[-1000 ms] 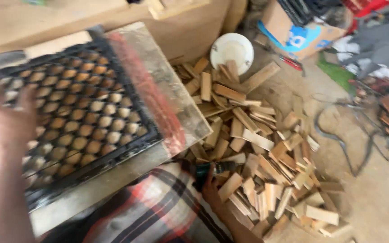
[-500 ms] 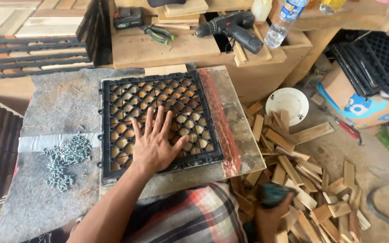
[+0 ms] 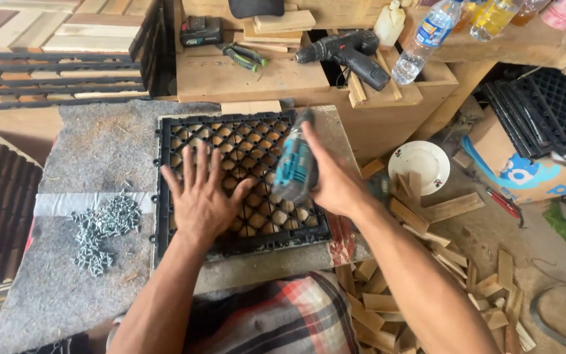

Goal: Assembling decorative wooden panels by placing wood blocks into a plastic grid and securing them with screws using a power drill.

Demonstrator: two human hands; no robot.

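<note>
black plastic grid tile (image 3: 240,180) lies flat on the counter (image 3: 93,157); left hand (image 3: 204,196) presses it, fingers spread. right hand (image 3: 332,183) fingers are clamped on teal power driver (image 3: 294,167). tile looks light, stiff; hold by its edge.

Black plastic grid tile (image 3: 244,190), matt; grey felt mat (image 3: 93,151), rough; shiny metal screws (image 3: 103,226)

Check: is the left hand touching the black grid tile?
Touching. The head view shows the left hand pressed flat, fingers spread, on the grid tile, with no gap visible under the palm.
</note>
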